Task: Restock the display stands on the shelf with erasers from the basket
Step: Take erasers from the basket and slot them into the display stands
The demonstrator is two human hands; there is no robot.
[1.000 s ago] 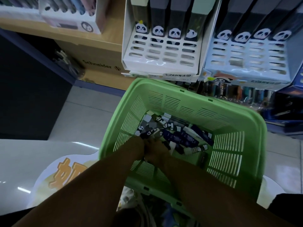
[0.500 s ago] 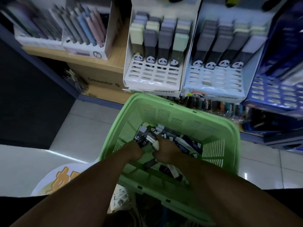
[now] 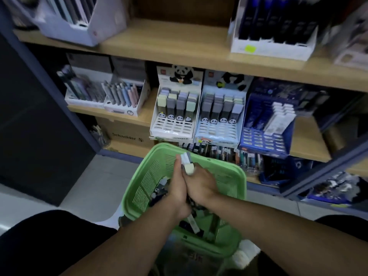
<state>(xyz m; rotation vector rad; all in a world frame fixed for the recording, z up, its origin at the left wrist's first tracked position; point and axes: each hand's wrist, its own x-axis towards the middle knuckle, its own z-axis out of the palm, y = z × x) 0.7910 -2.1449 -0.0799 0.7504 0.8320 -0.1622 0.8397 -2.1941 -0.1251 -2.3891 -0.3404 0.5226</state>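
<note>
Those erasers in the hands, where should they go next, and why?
Probably up to the white stand. Both hands hold erasers above the basket, and that stand's front slots look empty.

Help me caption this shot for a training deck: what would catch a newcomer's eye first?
The bright green basket low in the middle stands out, with both hands pressed together above it, the left hand and right hand holding a bundle of erasers. Just behind, on the middle shelf, sit two panda display stands, a white one and a pale blue one, each with rows of erasers.
</note>
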